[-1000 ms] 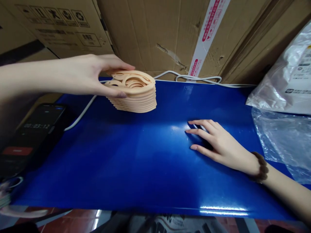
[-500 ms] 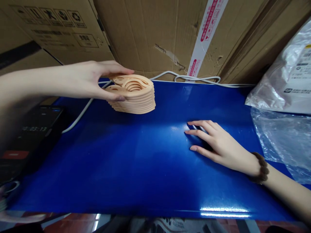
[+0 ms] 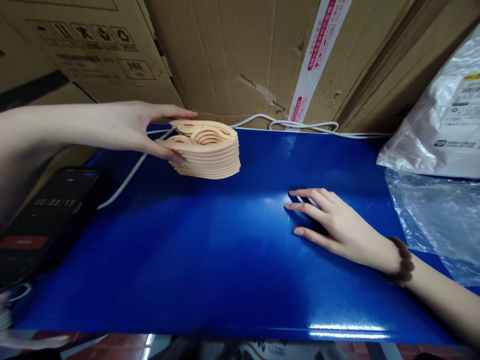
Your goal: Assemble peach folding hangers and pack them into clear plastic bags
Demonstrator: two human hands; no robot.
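Observation:
My left hand (image 3: pixel 138 127) reaches in from the left, its thumb along the near side and its fingers along the far side of a stack of thin peach-coloured pieces (image 3: pixel 210 157). The pieces have curved outlines with cut-out openings, and the layers lie unevenly at the left end. The stack rests near the back of the blue tabletop (image 3: pixel 195 260). My right hand (image 3: pixel 326 220), with a dark brown fuzzy band (image 3: pixel 403 262) at the wrist, rests palm down on the tabletop, fingers spread and holding nothing.
Cardboard boxes (image 3: pixel 225 55) stand behind the table. A white cable (image 3: pixel 258 117) runs along the back edge. A phone (image 3: pixel 52 215) showing a timer lies at left. Plastic-wrapped packaging (image 3: pixel 423 140) sits at right. A blurred ring-shaped object (image 3: pixel 22 291) shows at lower left.
My left hand has slid slightly left along the stack, showing more of its left end. My right hand stays in place. The view has shifted slightly.

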